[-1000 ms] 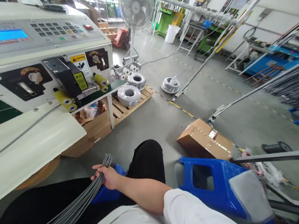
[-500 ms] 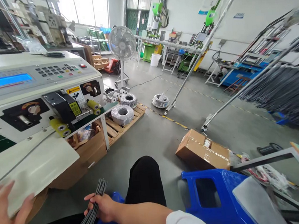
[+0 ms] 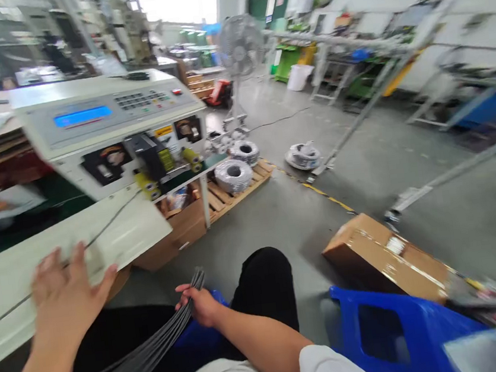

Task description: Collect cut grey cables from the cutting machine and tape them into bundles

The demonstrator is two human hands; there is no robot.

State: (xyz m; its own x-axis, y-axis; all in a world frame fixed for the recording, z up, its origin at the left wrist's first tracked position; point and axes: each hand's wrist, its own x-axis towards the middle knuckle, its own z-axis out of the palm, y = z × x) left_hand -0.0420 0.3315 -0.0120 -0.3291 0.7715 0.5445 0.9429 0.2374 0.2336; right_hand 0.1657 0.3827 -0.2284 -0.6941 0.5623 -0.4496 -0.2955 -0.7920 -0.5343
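Over the white sheet tray (image 3: 139,228) my left hand (image 3: 64,284) is spread open, its fingers near or on a single dark wire (image 3: 112,218) that runs out of the machine. Whether the fingertips touch that wire I cannot tell. A bundle of grey wires (image 3: 158,342) is gripped in my right hand (image 3: 202,306) above my lap, its short end poking up past the fingers and the long tails trailing to the lower left. The white wire-cutting machine (image 3: 133,118), with a lit blue display and yellow rollers, stands beyond the tray.
Wrapped wire coils (image 3: 233,177) sit on a wooden pallet (image 3: 256,183) past the machine. A blue plastic stool (image 3: 348,318) and a taped cardboard box (image 3: 385,254) stand on my right. A fan (image 3: 241,46) and metal rack poles (image 3: 352,120) are farther off.
My view has swung left, so the scene sits farther right. My left hand has come farther over the tray to the wire. My right hand keeps its hold on the wire bundle.
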